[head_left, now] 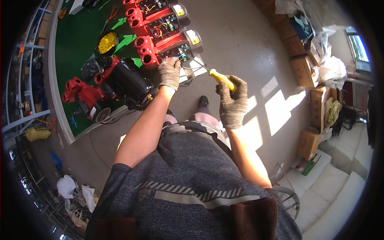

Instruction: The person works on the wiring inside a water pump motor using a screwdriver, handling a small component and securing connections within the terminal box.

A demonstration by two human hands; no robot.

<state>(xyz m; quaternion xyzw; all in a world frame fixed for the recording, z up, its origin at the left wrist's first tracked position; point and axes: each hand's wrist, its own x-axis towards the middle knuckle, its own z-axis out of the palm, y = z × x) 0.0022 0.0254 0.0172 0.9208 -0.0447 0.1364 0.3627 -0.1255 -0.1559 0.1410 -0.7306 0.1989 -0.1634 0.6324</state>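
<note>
My left hand (169, 73), in a knitted grey-brown glove, reaches to the near edge of the open wiring box (178, 53) on the nearest red pump (148, 52) of a row. Its fingers are bent together there, and whatever lies between their tips is hidden. Off to the right, my right hand (233, 102), gloved the same way, is closed around a yellow-handled tool (222, 79), whose exact kind I cannot make out. The tool points up and left, its tip by a grey cable (198, 67) that runs out from the wiring box. Coloured wires and a circuit board show inside the box.
On the green-topped table (74, 40) stand a black motor (133, 80), another red pump (89, 96), a bowl of yellow small parts (107, 43) and red-handled scissors (112, 14). Cardboard boxes (303, 71) line the right side. Metal shelving (28, 72) stands at left.
</note>
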